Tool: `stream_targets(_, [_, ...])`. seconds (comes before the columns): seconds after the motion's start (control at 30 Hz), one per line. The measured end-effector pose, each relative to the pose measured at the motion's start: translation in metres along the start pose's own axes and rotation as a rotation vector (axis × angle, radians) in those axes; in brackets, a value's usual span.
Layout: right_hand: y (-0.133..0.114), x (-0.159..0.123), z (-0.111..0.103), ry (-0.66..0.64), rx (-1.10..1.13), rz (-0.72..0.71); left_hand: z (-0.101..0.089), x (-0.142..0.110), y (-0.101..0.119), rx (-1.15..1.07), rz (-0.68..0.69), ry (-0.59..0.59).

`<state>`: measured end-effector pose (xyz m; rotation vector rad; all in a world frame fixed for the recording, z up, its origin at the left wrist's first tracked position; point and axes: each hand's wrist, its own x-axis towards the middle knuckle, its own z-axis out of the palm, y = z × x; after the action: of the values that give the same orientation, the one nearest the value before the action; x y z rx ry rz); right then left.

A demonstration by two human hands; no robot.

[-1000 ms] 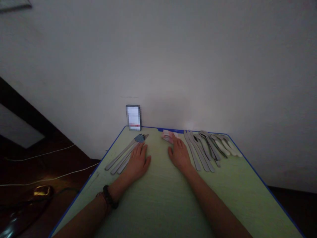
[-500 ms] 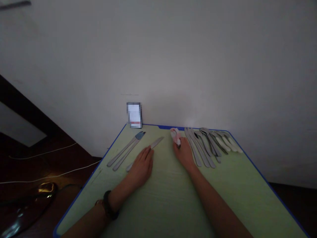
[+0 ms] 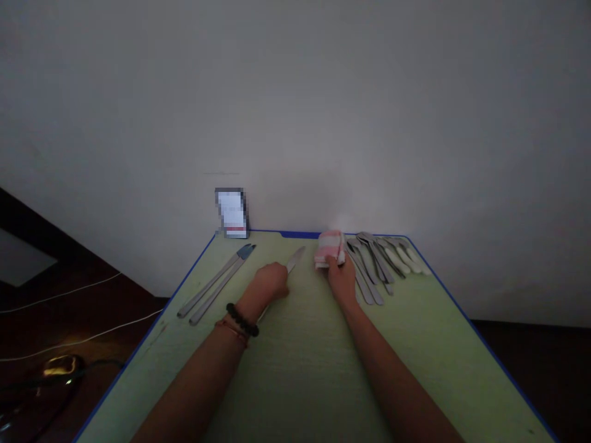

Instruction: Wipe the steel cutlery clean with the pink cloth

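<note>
My two forearms reach in from the near edge of the view over the pale green table [image 3: 300,375], a dark beaded bracelet [image 3: 242,320] and a thin reddish band [image 3: 229,329] around my left wrist. My left hand [image 3: 272,282] is curled palm-down, clamped on a knife [image 3: 296,258] over the middle of the table; its blade pokes out past my knuckles, pointing away and to the right, and a bit of handle shows beside my wrist. To the left of that hand, well apart from it, two long-handled utensils [image 3: 216,289] lie slanted side by side, their bluish ends together. My right hand [image 3: 342,283] is closed on a folded pink-and-white cloth [image 3: 329,247], thumb on the near side — whether the cloth touches the table, I cannot tell. Just beside that hand, on its right, metal cutlery [image 3: 375,264] lies in a crowded row, with pale-handled pieces [image 3: 418,263] at the outer end. Farther off, a phone [image 3: 234,212] with a lit, blurred-out screen stands at the far left corner — behind it rises the plain grey wall [image 3: 300,111].
</note>
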<state>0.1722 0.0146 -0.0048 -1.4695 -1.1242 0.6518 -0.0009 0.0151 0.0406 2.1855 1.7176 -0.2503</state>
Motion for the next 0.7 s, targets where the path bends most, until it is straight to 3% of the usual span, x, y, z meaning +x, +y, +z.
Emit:
stream_targets(0.17, [-0.002,0.001,-0.003,-0.013,0.163,0.037,-0.021,0.021,-0.005,-0.161,0.034,-0.263])
stream_targets(0.3, [-0.011,0.017,-0.001,-0.087,0.324,0.144,-0.032,0.025,-0.006,-0.338,0.145,-0.357])
stream_targets(0.47, [-0.044,0.048,0.008,-0.271,0.510,0.241,-0.053,0.018,-0.002,-0.502,0.249,-0.182])
stream_targets(0.6, [-0.069,0.051,0.011,-0.349,0.711,0.274,-0.068,0.008,-0.001,-0.744,0.337,-0.033])
stream_targets(0.7, [-0.080,0.047,0.006,-0.351,0.704,0.268,-0.079,-0.002,0.002,-0.791,0.305,-0.063])
